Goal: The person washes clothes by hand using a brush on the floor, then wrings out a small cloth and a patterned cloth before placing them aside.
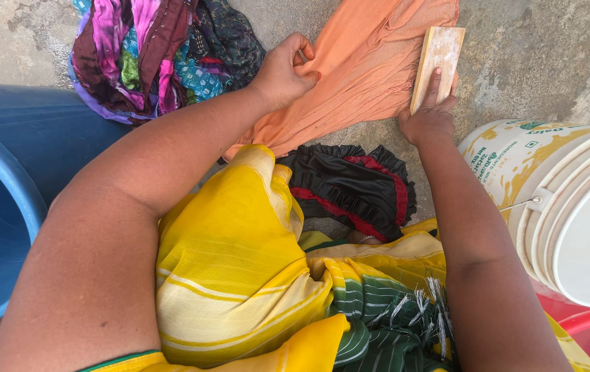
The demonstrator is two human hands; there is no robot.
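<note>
Nearest, yellow striped garment (240,275) over the lap, black ruffled cloth (350,189) just beyond. Farther out, orange cloth (364,76) spread flat on concrete floor (515,62), running away from the body. Left hand (282,72) bunching its near edge, fingers curled tight. Right hand (431,114) closed on wooden scrubbing block (437,63), long axis pointing away, resting on the cloth's right side. Blue tub (5,213) left, white bucket (563,207) right, colourful laundry heap (157,52) farthest.
</note>
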